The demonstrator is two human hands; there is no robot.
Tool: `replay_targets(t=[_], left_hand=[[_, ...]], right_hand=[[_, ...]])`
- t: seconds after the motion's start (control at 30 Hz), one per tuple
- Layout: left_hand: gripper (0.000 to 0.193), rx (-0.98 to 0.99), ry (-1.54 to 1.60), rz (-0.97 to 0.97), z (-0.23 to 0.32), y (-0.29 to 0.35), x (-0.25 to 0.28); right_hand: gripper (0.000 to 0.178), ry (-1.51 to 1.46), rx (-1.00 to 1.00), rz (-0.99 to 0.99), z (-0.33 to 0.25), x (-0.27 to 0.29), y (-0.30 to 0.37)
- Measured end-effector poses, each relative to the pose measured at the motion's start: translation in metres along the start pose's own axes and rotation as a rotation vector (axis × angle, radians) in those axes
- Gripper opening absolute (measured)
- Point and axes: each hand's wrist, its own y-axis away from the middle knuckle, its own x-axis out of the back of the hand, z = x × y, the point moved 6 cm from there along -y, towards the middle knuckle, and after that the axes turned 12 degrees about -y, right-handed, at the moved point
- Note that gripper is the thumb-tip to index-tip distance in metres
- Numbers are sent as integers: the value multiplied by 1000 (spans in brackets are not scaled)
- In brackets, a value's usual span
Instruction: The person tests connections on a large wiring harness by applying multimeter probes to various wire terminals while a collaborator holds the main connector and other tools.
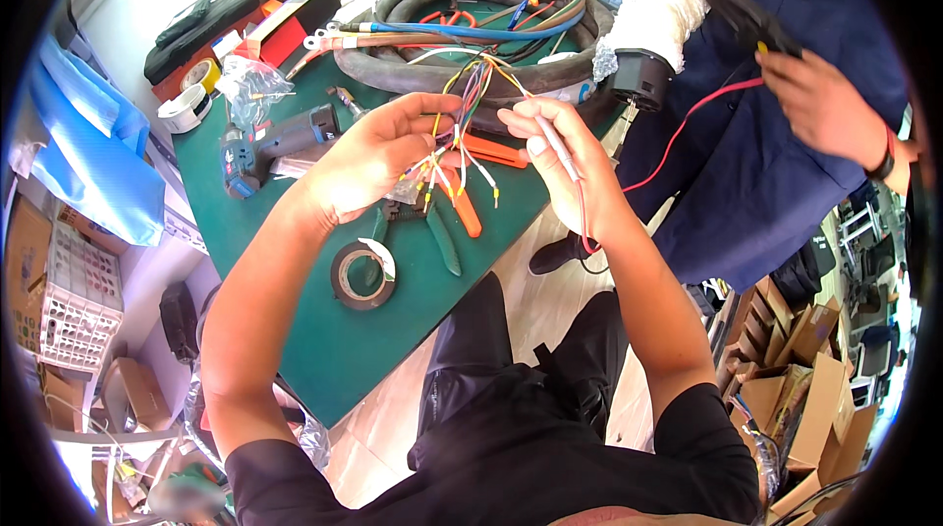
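Note:
My left hand [368, 153] is closed around several thin coloured wires [462, 167] that fan out from a thick cable and end in small crimped tips. My right hand [580, 163] pinches a pale, pen-shaped test probe [555, 145], its upper end near the wires; whether it touches one I cannot tell. From the probe a red lead [678, 138] loops down, then rises to a co-worker's hand [825, 109], which is at a dark handheld device [751, 20]. Below the wires lie an orange-handled tool [467, 207] and green-handled pliers [444, 241].
A green-topped table [334, 359] carries a roll of black tape [340, 280], a cordless drill [270, 145] and a thick coiled black cable [378, 64]. A plastic-wrapped connector [643, 74] is at the right. Cardboard boxes [810, 408] stand on the floor.

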Motion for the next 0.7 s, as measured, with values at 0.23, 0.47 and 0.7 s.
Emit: replay_targets(t=[0.23, 0.47, 0.7], left_hand=[[41, 28, -84, 58, -5, -2, -5], [28, -358, -1184, 506, 41, 14, -7], [28, -191, -680, 142, 44, -49, -78]], right_hand=[[18, 198, 146, 118, -13, 2, 12], [55, 319, 314, 538, -30, 72, 98], [65, 338, 340, 440, -39, 75, 125]])
